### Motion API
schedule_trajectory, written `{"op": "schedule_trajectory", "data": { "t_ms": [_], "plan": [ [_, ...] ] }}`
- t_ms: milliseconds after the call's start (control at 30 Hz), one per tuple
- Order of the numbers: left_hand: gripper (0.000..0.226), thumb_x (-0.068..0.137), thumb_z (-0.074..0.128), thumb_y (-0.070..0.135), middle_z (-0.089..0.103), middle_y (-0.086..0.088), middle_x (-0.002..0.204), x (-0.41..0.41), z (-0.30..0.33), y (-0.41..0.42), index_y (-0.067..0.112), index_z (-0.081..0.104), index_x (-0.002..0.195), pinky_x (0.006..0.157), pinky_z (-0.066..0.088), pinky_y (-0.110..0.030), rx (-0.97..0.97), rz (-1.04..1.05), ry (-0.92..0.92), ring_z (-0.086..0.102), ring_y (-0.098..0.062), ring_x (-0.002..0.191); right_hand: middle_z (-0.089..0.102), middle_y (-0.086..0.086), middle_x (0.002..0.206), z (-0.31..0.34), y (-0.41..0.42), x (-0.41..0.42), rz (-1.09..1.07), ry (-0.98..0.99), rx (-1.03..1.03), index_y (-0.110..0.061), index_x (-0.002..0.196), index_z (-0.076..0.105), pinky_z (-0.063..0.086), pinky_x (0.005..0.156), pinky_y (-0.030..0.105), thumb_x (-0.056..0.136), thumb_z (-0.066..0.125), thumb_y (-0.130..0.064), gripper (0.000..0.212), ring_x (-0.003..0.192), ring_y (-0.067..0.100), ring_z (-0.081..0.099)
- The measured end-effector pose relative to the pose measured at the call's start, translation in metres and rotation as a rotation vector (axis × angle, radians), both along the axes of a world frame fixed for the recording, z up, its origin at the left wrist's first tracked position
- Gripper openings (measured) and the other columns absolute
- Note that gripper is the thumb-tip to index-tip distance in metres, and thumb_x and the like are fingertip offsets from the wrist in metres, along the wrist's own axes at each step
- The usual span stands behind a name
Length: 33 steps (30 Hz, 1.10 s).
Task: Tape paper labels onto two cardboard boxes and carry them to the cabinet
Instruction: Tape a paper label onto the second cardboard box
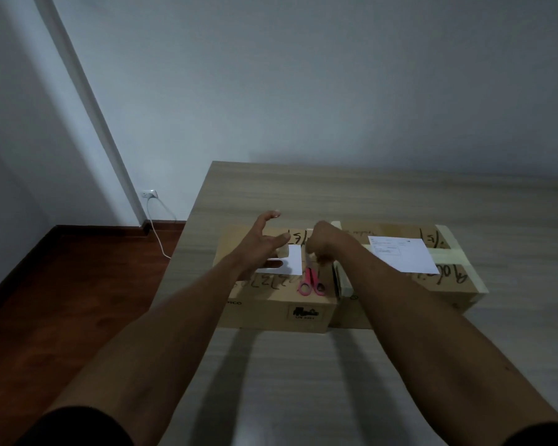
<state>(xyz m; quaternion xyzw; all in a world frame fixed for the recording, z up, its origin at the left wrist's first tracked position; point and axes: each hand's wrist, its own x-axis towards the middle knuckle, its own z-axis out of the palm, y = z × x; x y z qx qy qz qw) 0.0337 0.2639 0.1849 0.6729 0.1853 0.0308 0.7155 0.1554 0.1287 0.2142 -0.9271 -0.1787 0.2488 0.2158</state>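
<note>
Holding my left hand (264, 244) open over the white label (289, 263) on the left box (271, 304), just left of centre in the frame, I keep my right hand (319, 247) curled at the label's right edge; I cannot tell what it pinches. Its long axis runs left-right. The second label (403, 254) lies on the right box (458, 284), further right.

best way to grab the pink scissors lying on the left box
Take the pink scissors by the handle loops, coming from the near side: they lie flat on the left box, loops toward the person, blades pointing away toward the right hand.
</note>
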Motion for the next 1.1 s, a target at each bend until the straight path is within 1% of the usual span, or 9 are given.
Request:
{"op": "schedule_trajectory", "data": {
  "t_ms": [67, 200, 333, 433, 567, 767, 867, 967, 1100],
  "plan": [
    [0.054, 0.095, 0.072, 0.02, 0.062, -0.02, 0.12, 0.002, 0.001, -0.002, 0.051, 0.047, 0.132, 0.079, 0.063, -0.04, -0.022, -0.002, 0.014, 0.067, -0.035, 0.103, 0.064, 0.022, 0.083, -0.014, -0.005, -0.011, 0.032, -0.006, -0.075, 0.008, 0.097, 0.064, 0.06, 0.078, 0.044, 0.092, 0.065, -0.002, 0.011, 0.075, 0.033, 0.066],
    [0.06, 0.095, 0.069, 0.008, 0.062, -0.016, 0.117, 0.005, 0.001, -0.006, 0.047, 0.046, 0.136, 0.078, 0.062, -0.038, -0.022, -0.008, 0.032, 0.065, -0.031, 0.102, 0.067, 0.01, 0.055, -0.037, -0.015, -0.033, -0.094, 0.117, -0.121, 0.002, 0.09, 0.063, 0.052, 0.04, 0.025, 0.092, 0.071, -0.006, 0.011, 0.041, 0.018, 0.064],
    [0.057, 0.096, 0.069, 0.011, 0.068, -0.022, 0.113, 0.001, -0.002, -0.003, 0.046, 0.046, 0.135, 0.086, 0.059, -0.042, 0.06, 0.002, 0.027, 0.065, -0.027, 0.104, 0.066, 0.001, 0.065, -0.056, -0.023, -0.047, -0.207, 0.036, -0.068, -0.011, 0.074, 0.06, 0.05, 0.041, 0.024, 0.078, 0.087, -0.013, 0.027, 0.05, 0.012, 0.064],
    [0.056, 0.096, 0.068, 0.011, 0.07, -0.008, 0.096, -0.004, -0.005, 0.001, 0.046, 0.047, 0.135, 0.082, 0.056, -0.038, 0.083, 0.007, 0.036, 0.062, -0.021, 0.09, 0.063, 0.001, 0.076, -0.063, -0.026, -0.054, -0.211, -0.042, -0.069, -0.011, 0.076, 0.055, 0.062, 0.065, 0.033, 0.075, 0.086, -0.013, 0.031, 0.075, 0.02, 0.069],
    [0.056, 0.098, 0.066, 0.012, 0.065, -0.009, 0.109, -0.012, -0.007, 0.003, 0.045, 0.045, 0.138, 0.084, 0.055, -0.04, 0.12, -0.02, 0.046, 0.06, -0.022, 0.092, 0.066, 0.011, 0.104, -0.061, -0.019, -0.059, -0.215, -0.088, -0.112, -0.006, 0.103, 0.064, 0.056, 0.083, 0.036, 0.073, 0.082, -0.017, 0.037, 0.106, 0.029, 0.064],
    [0.057, 0.098, 0.066, 0.011, 0.062, -0.013, 0.108, -0.016, 0.0, 0.009, 0.046, 0.045, 0.138, 0.085, 0.054, -0.042, 0.131, -0.013, 0.054, 0.061, -0.024, 0.097, 0.069, 0.014, 0.084, -0.029, -0.008, -0.046, -0.785, 0.426, 0.704, 0.004, 0.106, 0.068, 0.061, 0.054, 0.032, 0.08, 0.077, -0.006, 0.029, 0.069, 0.021, 0.067],
    [0.06, 0.097, 0.067, 0.01, 0.063, -0.014, 0.108, -0.016, 0.006, 0.013, 0.045, 0.044, 0.14, 0.085, 0.054, -0.042, 0.142, -0.016, 0.059, 0.063, -0.026, 0.101, 0.07, 0.018, 0.09, -0.014, -0.012, -0.035, -0.953, 0.578, 1.058, 0.006, 0.095, 0.067, 0.065, 0.071, 0.037, 0.079, 0.081, 0.002, 0.021, 0.081, 0.021, 0.069],
    [0.06, 0.097, 0.067, 0.009, 0.061, -0.01, 0.103, -0.015, 0.013, 0.013, 0.044, 0.044, 0.139, 0.086, 0.055, -0.043, 0.16, -0.032, 0.061, 0.061, -0.025, 0.098, 0.071, 0.018, 0.094, -0.016, -0.017, -0.029, -0.887, 0.576, 1.015, 0.006, 0.099, 0.07, 0.062, 0.078, 0.032, 0.08, 0.079, 0.003, 0.021, 0.077, 0.019, 0.068],
    [0.06, 0.095, 0.068, 0.008, 0.059, -0.01, 0.102, -0.015, 0.022, 0.014, 0.044, 0.045, 0.138, 0.083, 0.055, -0.04, 0.158, -0.039, 0.072, 0.058, -0.024, 0.095, 0.074, 0.02, 0.094, -0.017, -0.031, -0.023, -0.704, 0.497, 0.827, 0.012, 0.107, 0.07, 0.049, 0.057, 0.03, 0.075, 0.088, -0.004, 0.04, 0.066, 0.02, 0.057]
  ]
}}
